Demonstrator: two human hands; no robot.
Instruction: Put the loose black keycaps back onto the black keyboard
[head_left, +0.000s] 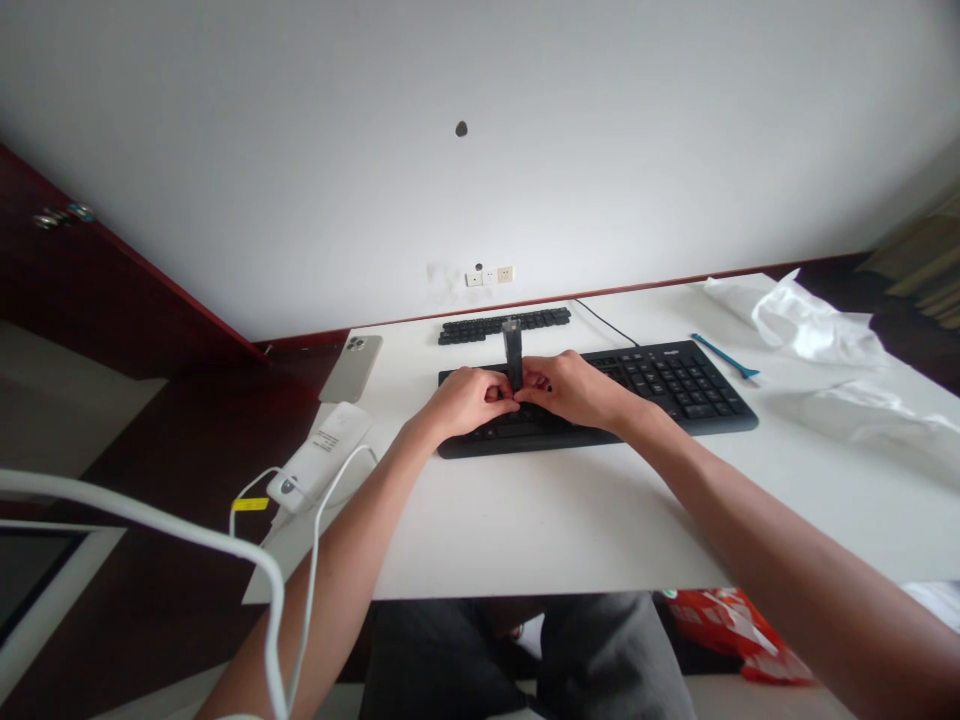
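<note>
A black keyboard point(679, 385) lies on the white table, its left part under my hands and its number pad showing at the right. Between my hands, a narrow dark upright tool point(513, 352) with a paler top rises from the keyboard; its kind is not clear. My left hand point(474, 397) pinches close to the tool's lower end, fingers closed. From the other side, my right hand point(559, 388) is closed in the same way, fingertips meeting the left ones. Whatever lies between the fingertips is hidden. Behind the keyboard, loose black keycaps point(502, 325) are laid out in rows.
A phone point(352, 366) and a white power bank-like device point(321, 455) with white cables lie at the left edge. On the right are a blue pry tool point(724, 356) and crumpled white plastic point(802, 318). The keyboard's cable point(606, 322) runs back toward the wall.
</note>
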